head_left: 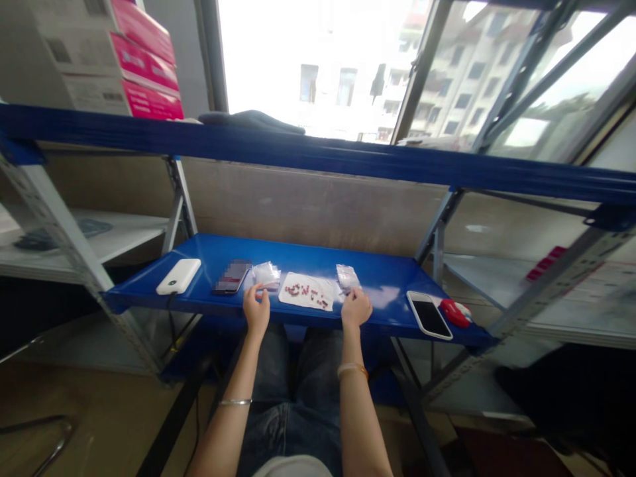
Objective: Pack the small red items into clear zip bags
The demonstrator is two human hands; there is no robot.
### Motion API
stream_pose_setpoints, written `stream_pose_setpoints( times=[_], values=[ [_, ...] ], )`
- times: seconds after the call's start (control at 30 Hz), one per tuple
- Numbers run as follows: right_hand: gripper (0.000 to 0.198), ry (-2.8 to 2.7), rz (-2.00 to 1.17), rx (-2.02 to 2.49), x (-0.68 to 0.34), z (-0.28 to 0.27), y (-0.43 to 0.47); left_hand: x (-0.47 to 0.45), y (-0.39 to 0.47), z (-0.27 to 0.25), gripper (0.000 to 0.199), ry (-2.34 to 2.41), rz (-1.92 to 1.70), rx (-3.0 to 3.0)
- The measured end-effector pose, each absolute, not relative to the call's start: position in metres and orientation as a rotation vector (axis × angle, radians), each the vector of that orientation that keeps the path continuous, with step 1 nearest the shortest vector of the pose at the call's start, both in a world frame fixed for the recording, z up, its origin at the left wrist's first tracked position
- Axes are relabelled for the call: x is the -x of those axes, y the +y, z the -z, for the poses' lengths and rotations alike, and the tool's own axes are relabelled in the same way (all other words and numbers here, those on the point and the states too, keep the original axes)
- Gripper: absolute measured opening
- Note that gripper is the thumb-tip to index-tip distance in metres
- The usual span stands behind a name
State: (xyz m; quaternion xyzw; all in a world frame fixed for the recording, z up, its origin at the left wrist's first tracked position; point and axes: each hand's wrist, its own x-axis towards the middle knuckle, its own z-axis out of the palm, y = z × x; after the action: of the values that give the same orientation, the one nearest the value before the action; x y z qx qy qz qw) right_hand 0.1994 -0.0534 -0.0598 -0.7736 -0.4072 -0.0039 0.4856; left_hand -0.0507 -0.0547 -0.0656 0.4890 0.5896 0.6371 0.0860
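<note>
In the head view, a white sheet [298, 279] lies flat on the blue counter [390, 270], near its near edge and between the two hands. On it are scattered many small reddish-brown pieces [305, 289]; their exact kind is too small to tell. Left of the sheet there is a group of clear plastic bags [267, 272], and at its right side another clear plastic bag [346, 274].

The left hand [257, 306] is loosely curled at the near side of the left bags, with the fingers a little apart; whether it pinches something cannot be told. The right hand [356, 306] has its fingers drawn together at the near edge of the right bag, but the fingertips are hidden, so a pinch on the plastic cannot be confirmed.

The bags look thin, soft and very light; they are probably slippery and may cling to each other. It would be best to take one by a corner or by its open edge, between thumb and forefinger. The pieces seem light and hard, easy to roll away, so each should be lifted by its sides with the fingertips. The sheet is likely limp, and pulling its edge could scatter them.
</note>
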Motion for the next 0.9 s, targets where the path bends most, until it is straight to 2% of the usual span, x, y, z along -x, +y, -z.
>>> stream_pose_setpoints(
  times=[0.17, 0.3, 0.5, 0.6, 0.77, 0.9],
  values=[
    [0.046, -0.692, -0.023, 1.488, -0.196, 0.066, -0.066, 0.036, -0.065, 0.042, 0.026, 1.569, -1.872, -1.489],
    [0.051, -0.604, -0.318, 1.235, -0.195, 0.049, -0.071, 0.026, -0.076, 0.020, 0.028, 1.403, -1.770, -1.569],
    [0.038, -0.905, -0.906, 0.963, -0.178, 0.008, -0.091, 0.013, -0.094, -0.004, 0.042, 1.161, -1.504, -1.512],
    [0.034, -1.060, -1.028, 0.930, -0.163, -0.004, -0.102, 0.010, -0.101, -0.013, 0.037, 1.010, -1.406, -1.465],
    [0.037, -1.157, -0.995, 0.983, -0.144, -0.005, -0.104, 0.013, -0.106, -0.019, 0.028, 0.957, -1.431, -1.417],
    [0.039, -1.125, -0.622, 1.138, -0.139, -0.006, -0.105, 0.015, -0.110, -0.024, 0.027, 0.997, -1.563, -1.377]
  ],
)
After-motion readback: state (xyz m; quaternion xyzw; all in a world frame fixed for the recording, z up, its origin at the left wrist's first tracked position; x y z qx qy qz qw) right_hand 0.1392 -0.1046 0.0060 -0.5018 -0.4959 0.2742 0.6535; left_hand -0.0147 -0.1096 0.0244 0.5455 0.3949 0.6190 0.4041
